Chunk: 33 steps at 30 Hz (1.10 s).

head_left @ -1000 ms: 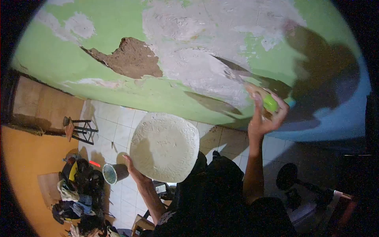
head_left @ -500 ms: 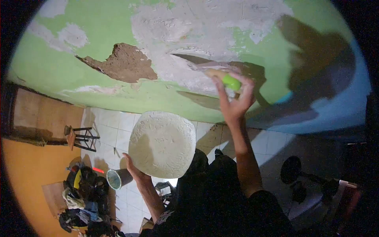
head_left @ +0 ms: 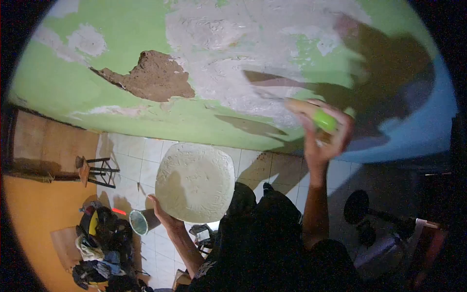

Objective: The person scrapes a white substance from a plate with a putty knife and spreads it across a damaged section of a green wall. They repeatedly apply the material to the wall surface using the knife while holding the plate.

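Note:
My left hand point(head_left: 168, 220) grips a squarish pale plate point(head_left: 226, 192) by its near left edge. Whitish paste is smeared across the plate, with ridges in it. My right hand point(head_left: 333, 134) is closed around the handle of a putty knife point(head_left: 299, 106), wooden-coloured with a bright green end. Its thin blade is blurred and points left toward the wall; whether it touches cannot be made out. Behind it, the green wall point(head_left: 121, 44) carries a broad whitish plastered patch point(head_left: 219, 68). Left of that patch, a bare brown area point(head_left: 155, 78) shows where the surface has come away.
Below the wall lies a white tiled floor point(head_left: 129, 158). At the left stand a small stool point(head_left: 99, 171) and a bucket point(head_left: 140, 223), near a heap of clothes point(head_left: 104, 248). A dark stand-like object point(head_left: 357, 207) is at the right. Shadows fall on the wall.
My right hand has moved right and slightly down with the putty knife, away from the middle of the plastered patch. The plate has shifted slightly left and down in view.

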Each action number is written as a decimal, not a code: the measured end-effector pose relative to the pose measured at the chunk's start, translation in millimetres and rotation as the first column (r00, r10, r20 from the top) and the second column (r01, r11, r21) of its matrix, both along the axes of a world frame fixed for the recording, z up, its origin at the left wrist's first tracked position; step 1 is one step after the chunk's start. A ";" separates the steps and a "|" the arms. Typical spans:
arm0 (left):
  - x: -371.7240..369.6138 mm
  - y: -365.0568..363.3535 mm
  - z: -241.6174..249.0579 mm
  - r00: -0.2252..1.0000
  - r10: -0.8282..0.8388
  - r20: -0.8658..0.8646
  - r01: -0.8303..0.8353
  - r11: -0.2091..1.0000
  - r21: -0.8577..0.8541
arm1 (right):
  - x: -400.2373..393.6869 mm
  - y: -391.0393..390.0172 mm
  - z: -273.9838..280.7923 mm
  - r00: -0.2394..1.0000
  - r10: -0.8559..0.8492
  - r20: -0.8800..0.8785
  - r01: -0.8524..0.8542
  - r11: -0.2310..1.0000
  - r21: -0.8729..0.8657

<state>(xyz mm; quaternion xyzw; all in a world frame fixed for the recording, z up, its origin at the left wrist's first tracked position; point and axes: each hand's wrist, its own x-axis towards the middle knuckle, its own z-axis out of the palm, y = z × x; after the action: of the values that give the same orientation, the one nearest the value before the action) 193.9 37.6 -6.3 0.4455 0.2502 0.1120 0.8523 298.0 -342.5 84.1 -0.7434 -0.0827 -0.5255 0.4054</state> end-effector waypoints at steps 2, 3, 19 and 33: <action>1.7 -2.7 6.2 1.000 -0.021 0.013 0.020 1.000 0.012 | 16.1 14.2 13.2 0.994 0.108 -0.005 -0.109 0.993 -0.052; 2.5 -4.7 9.1 1.000 -0.016 0.021 0.016 1.000 0.012 | 25.5 18.6 16.4 0.990 0.138 0.028 -0.137 0.990 -0.046; 3.0 3.5 -1.0 0.997 -0.036 0.068 0.038 0.999 -0.024 | 32.2 -7.7 74.0 0.979 0.205 -0.011 -0.201 0.950 -0.238; -32.2 19.5 -13.4 0.989 0.148 0.011 -0.148 0.989 0.023 | 60.3 25.4 63.3 0.970 0.242 0.010 -0.229 0.931 -0.285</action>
<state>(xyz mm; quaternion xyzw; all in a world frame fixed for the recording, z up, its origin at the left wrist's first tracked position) 161.6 57.1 -19.7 0.4354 0.2774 0.1801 0.8373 358.3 -317.1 147.4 -0.7662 -0.2543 -0.4725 0.3536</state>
